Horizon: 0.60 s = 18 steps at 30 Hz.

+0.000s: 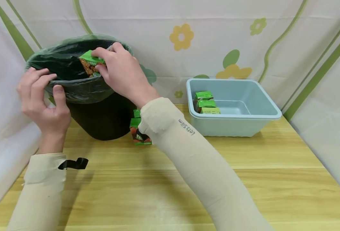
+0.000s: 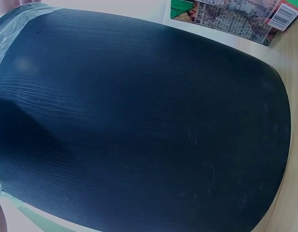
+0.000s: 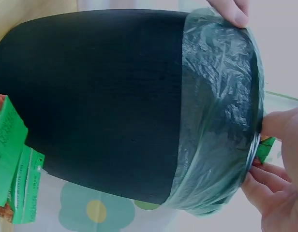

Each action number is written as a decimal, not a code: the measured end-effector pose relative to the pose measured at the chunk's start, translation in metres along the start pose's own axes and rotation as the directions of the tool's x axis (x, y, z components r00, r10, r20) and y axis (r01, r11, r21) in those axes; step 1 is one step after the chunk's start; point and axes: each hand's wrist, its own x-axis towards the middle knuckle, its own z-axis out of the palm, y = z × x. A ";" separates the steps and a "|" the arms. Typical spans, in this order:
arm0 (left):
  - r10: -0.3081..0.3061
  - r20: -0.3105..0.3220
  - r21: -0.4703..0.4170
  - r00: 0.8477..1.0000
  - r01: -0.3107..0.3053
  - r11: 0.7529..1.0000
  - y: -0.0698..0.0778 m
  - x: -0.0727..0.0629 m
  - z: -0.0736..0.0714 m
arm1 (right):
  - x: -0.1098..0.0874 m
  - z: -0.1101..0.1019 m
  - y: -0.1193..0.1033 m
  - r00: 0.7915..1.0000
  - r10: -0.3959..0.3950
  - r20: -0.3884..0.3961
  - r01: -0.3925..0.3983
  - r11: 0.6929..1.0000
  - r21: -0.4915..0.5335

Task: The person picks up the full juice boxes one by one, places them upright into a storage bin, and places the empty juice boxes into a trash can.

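At the back left, a black trash bin (image 1: 103,118) stands tilted, its mouth lined with a translucent green garbage bag (image 1: 83,93). My left hand (image 1: 44,99) grips the bin's left rim, fingers over the bag's edge and thumb on the outside. At the mouth's right side my right hand (image 1: 125,72) holds a small carton (image 1: 87,64) with a green top and a brown printed side. The right wrist view shows a bit of that carton (image 3: 266,150) between thumb and fingers, the rest hidden behind the rim.
Right of the bin, green-topped cartons (image 1: 141,136) stand on the wooden table (image 1: 115,192), partly behind my right sleeve. A light blue tub (image 1: 233,125) farther right holds several similar cartons (image 1: 205,103) along its left wall. A flower-patterned cloth (image 1: 158,19) hangs close behind.
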 end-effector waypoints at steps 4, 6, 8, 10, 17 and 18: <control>-0.002 0.014 0.005 1.000 0.002 1.000 -0.001 -0.001 0.001 | 0.002 -0.002 0.000 1.000 0.003 0.027 -0.003 1.000 -0.029; -0.004 0.020 0.008 1.000 0.003 1.000 -0.002 -0.002 0.001 | 0.002 -0.002 0.001 1.000 0.001 0.030 0.000 0.999 -0.041; -0.004 0.020 0.008 1.000 0.004 1.000 -0.002 -0.002 0.001 | 0.002 -0.003 0.001 0.999 -0.001 0.035 0.002 0.999 -0.045; -0.003 0.019 0.007 1.000 0.003 1.000 -0.002 -0.002 0.001 | 0.002 -0.003 0.001 0.999 -0.002 0.040 0.004 0.999 -0.049; -0.004 0.026 0.006 1.000 0.004 1.000 -0.003 -0.003 0.003 | 0.002 -0.004 0.001 0.999 -0.010 0.050 0.014 0.996 -0.083; -0.006 0.029 0.007 1.000 0.006 1.000 -0.003 -0.004 0.003 | 0.002 -0.004 0.001 0.999 -0.009 0.053 0.014 0.996 -0.086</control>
